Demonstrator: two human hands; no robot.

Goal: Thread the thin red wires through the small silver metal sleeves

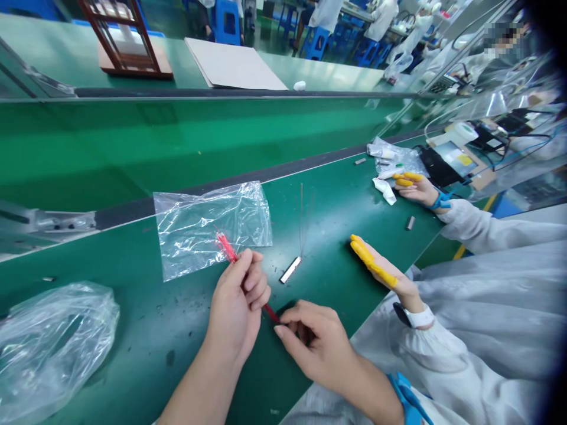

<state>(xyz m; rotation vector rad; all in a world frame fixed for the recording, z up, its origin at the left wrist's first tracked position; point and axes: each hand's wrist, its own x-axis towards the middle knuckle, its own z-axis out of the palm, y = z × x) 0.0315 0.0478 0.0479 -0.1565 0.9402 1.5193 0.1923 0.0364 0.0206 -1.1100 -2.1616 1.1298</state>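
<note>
My left hand (241, 295) is closed around a bundle of thin red wires (227, 247), whose frayed-looking upper ends fan out above the fist. The lower part of the bundle runs out below my fingers to my right hand (316, 336), which pinches its dark end between thumb and forefinger. Just beyond my hands, a small black-and-white strip-shaped part (290, 270) lies on the green table, with thin wire-like lines rising from it. Behind the bundle a flat clear plastic bag (190, 230) lies on the table.
Crumpled clear plastic (57, 348) lies at left. On the right, a co-worker's hands, one flat hand (376, 265) and one farther hand (416, 189), wear yellow finger covers. Small grey pieces (410, 223) lie nearby. A raised shelf holds cardboard (234, 65) and a brown frame (128, 41).
</note>
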